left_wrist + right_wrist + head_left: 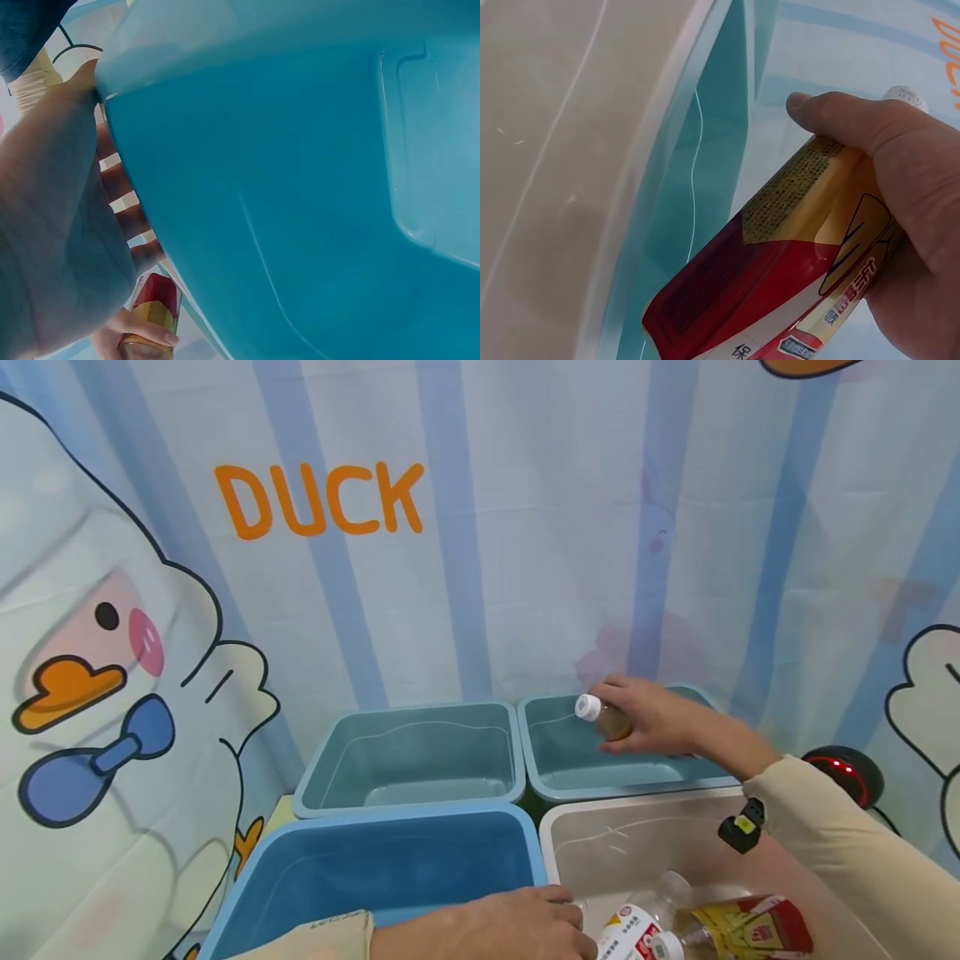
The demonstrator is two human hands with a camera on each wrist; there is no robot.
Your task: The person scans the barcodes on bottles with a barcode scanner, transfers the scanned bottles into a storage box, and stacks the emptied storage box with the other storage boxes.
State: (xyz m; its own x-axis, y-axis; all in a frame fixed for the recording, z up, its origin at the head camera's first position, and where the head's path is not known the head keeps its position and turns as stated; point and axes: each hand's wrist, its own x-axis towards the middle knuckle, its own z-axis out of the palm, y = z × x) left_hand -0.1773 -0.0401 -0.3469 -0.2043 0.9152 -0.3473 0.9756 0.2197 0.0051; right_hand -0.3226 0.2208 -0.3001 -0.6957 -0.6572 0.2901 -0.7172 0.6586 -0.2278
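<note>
My right hand (648, 714) grips a plastic bottle (613, 720) with a white cap, over the back right teal bin (547, 760). In the right wrist view the bottle's label (780, 247) is red, gold and yellow; the thumb lies across its upper part. My left hand (495, 922) is at the rim between the blue bin (375, 856) and the beige bin (622, 827), its fingers relaxed and spread beside the blue wall in the left wrist view. Near its fingertips, a bottle with a white and red label (628, 931) lies in the beige bin.
Another bottle with a yellow and red label (750, 927) and a clear bottle (670, 893) lie in the beige bin. A second teal bin (420, 756) stands back left. Behind hangs a striped duck curtain (525, 527). A black device with red lights (847, 772) sits at right.
</note>
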